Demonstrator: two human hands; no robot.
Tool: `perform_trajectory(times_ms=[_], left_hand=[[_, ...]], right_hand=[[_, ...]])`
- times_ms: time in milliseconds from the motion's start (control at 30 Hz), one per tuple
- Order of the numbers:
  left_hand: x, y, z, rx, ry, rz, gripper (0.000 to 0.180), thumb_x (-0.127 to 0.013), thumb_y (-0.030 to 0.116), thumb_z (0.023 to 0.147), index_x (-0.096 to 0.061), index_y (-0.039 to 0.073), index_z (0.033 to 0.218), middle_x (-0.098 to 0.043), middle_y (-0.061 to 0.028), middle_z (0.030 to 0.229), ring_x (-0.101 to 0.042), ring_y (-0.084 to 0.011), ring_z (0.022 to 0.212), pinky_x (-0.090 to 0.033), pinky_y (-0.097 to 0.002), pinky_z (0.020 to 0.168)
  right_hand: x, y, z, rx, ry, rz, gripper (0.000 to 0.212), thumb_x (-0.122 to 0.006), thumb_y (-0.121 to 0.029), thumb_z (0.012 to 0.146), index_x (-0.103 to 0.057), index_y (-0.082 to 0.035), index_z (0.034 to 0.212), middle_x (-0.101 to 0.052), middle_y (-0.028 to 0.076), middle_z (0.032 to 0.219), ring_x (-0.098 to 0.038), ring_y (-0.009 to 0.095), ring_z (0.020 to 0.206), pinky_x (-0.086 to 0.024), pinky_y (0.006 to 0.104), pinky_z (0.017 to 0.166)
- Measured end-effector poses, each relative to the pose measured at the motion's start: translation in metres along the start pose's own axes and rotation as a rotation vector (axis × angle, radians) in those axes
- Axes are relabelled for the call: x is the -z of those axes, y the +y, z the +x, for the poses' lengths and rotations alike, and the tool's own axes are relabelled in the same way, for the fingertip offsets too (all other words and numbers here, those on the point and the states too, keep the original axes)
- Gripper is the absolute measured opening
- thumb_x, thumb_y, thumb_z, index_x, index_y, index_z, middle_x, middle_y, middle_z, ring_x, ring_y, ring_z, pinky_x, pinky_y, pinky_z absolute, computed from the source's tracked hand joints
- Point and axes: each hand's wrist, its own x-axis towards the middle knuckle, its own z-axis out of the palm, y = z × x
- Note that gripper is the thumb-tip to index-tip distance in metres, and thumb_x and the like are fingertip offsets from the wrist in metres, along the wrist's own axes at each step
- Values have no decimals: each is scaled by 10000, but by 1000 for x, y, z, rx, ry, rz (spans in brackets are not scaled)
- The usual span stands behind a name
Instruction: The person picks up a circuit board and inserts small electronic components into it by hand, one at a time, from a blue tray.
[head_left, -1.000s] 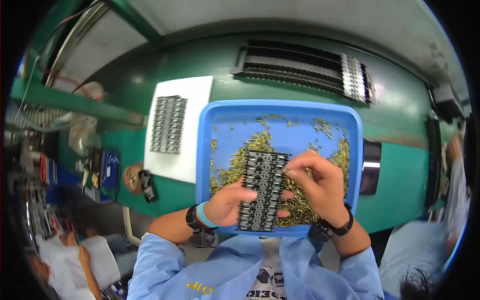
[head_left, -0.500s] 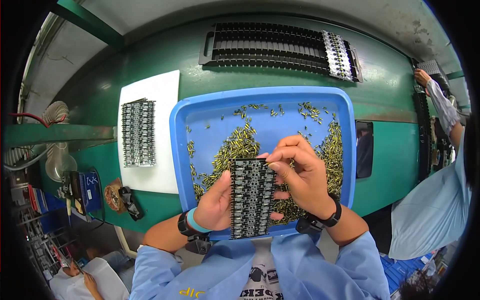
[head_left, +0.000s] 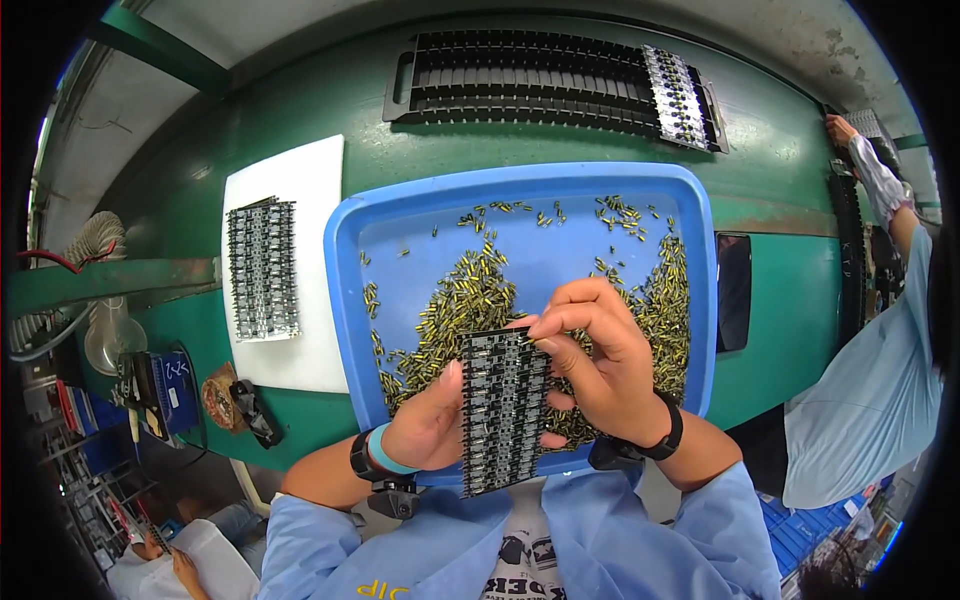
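Observation:
A dark circuit board panel, packed with rows of small parts, is held tilted above the near side of a blue plastic tray. My left hand grips it from the left and beneath, with fingertips showing past its right edge. At the panel's upper right corner, my right hand has thumb and forefinger pinched together. A tiny yellowish bit shows at those fingertips, seemingly one of the small cylindrical capacitors; whether it touches the board I cannot tell. Heaps of black-and-yellow capacitors lie inside the tray.
Left of the tray, a white foam sheet carries more board panels. Behind it lies a long black rack with silvery boards at its right end. A black phone-like slab lies at right. Other people work on both sides.
The panel's lower end has come slightly nearer to me, and both hands have sunk a little with it. My right fingertips stay pinched at its top corner.

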Motion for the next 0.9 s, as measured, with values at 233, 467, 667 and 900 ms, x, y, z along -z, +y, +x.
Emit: perform_trajectory(times_ms=[233,467,667,900], left_hand=[[-3,1,2,-67,23,57,862,-356,709,1080,-202,135,1705,-454,-203,1610,-501,-406,1463,-409,-758,1173],[1,-3,-1,-40,17,21,858,-358,714,1077,-240,124,1688,-479,-244,1578,-492,-413,1475,-396,-749,1187],[5,-2,-1,-8,-79,-21,821,-381,607,1125,-73,145,1730,-420,-141,1627,-495,-350,1478,-422,-664,1212],[8,-2,-1,22,-135,-27,771,-347,608,1132,-175,129,1711,-487,-244,1570,-511,-398,1464,-412,-632,1227]], right_hand=[[5,-3,2,139,-48,-321,121,-680,22,1020,-696,-23,1131,-571,112,1172,-622,139,941,-574,251,698],[3,-4,0,129,-1,-337,114,-693,-1,1011,-682,-19,1123,-586,126,1146,-627,188,959,-588,311,833],[2,-3,0,153,-14,-338,106,-699,-37,1018,-672,-10,1116,-588,130,1146,-627,202,979,-583,338,912],[-1,-4,0,99,22,-241,141,-747,-60,961,-712,-63,1097,-637,105,1142,-598,284,1064,-467,397,942]])
